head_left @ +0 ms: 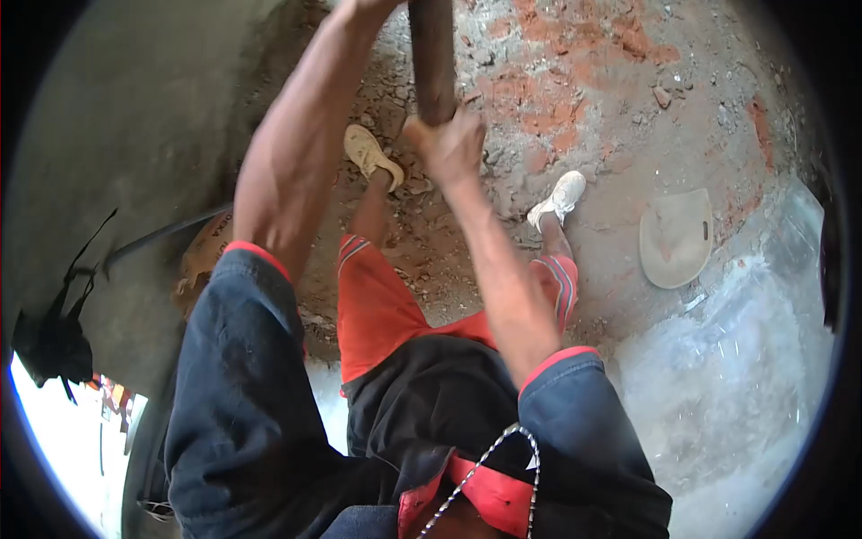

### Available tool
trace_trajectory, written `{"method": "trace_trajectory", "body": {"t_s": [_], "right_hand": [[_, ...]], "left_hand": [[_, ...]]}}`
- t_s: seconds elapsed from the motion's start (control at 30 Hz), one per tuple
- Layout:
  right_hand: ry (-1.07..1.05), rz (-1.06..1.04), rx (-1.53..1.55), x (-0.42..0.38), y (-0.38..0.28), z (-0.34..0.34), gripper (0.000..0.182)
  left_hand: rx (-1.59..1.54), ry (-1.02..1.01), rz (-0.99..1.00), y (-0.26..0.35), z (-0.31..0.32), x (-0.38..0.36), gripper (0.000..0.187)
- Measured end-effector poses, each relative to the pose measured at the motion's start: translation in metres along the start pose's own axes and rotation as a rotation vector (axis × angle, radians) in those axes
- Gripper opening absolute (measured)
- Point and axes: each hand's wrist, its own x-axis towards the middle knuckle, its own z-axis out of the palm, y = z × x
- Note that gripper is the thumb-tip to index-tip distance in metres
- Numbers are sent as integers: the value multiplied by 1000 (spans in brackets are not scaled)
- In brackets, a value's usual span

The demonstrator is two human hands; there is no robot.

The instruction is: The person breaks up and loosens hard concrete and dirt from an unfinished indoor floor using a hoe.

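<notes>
A thick, dark wooden handle comes down from the top edge of the view. Around its lower end my right hand is closed, with the thumb side toward the left; the hand is slightly blurred. My left arm is raised, and only the base of my left hand shows at the top edge, left of the handle. Its fingers are out of view. Whatever the handle's upper end carries is also cut off.
Broken rubble and reddish brick patches cover the ground around my feet. A rounded pale board with a slot lies at right, near clear plastic sheeting. A grey wall rises at left, where a black bag hangs.
</notes>
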Motion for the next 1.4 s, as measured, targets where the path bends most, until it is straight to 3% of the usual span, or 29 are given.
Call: {"method": "trace_trajectory", "body": {"t_s": [0.07,0.13,0.17,0.2,0.23,0.3,0.4,0.43,0.5,0.53,0.57,0.6,0.63,0.67,0.73,0.8,0.83,0.87,0.9,0.93,0.97,1.0,1.07,1.17,1.27,1.3,1.33,1.37,1.4], "right_hand": [[88,65,-231,-67,98,49,22],[-75,395,-204,-168,124,40,21],[-292,405,-303,-232,161,43,24],[-250,765,-160,-265,164,15,25],[-380,727,-272,-290,159,-9,25],[-372,864,-126,-330,119,-51,26],[-169,520,-148,-353,98,-53,17],[-131,423,-167,-339,103,-48,19],[-105,558,-116,-263,90,-31,23],[-44,450,-161,-219,83,-26,26],[101,108,-67,-173,91,-15,27],[226,-49,-125,-131,99,-2,24],[62,187,-33,-88,67,-14,21],[-15,222,9,-61,73,-10,20],[-101,341,56,-60,98,-1,20],[-97,493,57,-107,135,3,23],[-95,109,-363,-178,200,25,25],[-78,410,-290,-245,204,30,24],[-180,914,-54,-272,164,2,20],[-393,770,-215,-297,173,-21,17],[-567,591,-369,-322,181,-44,14],[-276,985,88,-361,179,-54,14],[-273,1009,-113,-397,131,-75,14],[-229,422,-344,-400,128,-69,15],[-79,392,-185,-316,128,-27,21],[-13,291,-317,-272,107,-7,23],[-5,178,-258,-227,101,18,25],[-97,205,-192,-182,92,40,26],[-13,38,-54,-133,55,56,26]], "left_hand": [[196,-202,-374,-127,24,-24,17],[157,-221,-636,-231,61,-107,19],[90,-191,-783,-265,76,-158,19],[25,-149,-929,-299,91,-210,20],[2,-186,-796,-312,92,-248,21],[-279,-82,-1012,-253,83,-297,23],[-285,19,-849,-195,70,-314,20],[-261,-80,-780,-182,59,-295,19],[-237,-87,-506,-139,42,-230,16],[-259,-142,-314,-144,35,-193,17],[-282,-51,-196,-91,35,-154,14],[-264,-80,-30,-90,31,-117,14],[-65,-178,111,-95,21,-73,14],[-166,-103,-28,-56,32,-61,17],[-61,-50,-3,-92,57,-43,16],[58,-117,-295,-192,93,-89,20],[228,-229,-443,-246,109,-122,27],[246,-298,-585,-280,121,-179,25],[337,-132,-511,-393,157,-251,21],[150,-181,-817,-295,146,-263,23],[126,-178,-696,-308,151,-289,22],[147,-174,-730,-294,149,-315,22],[-22,-250,-876,-241,121,-356,25],[-151,-93,-847,-211,99,-357,27],[-299,9,-535,-171,53,-273,25],[-256,19,-368,-173,29,-239,25],[-219,34,-363,-149,2,-201,23],[-241,65,-194,-124,-24,-166,15],[-182,80,-93,-120,-48,-128,10]]}}
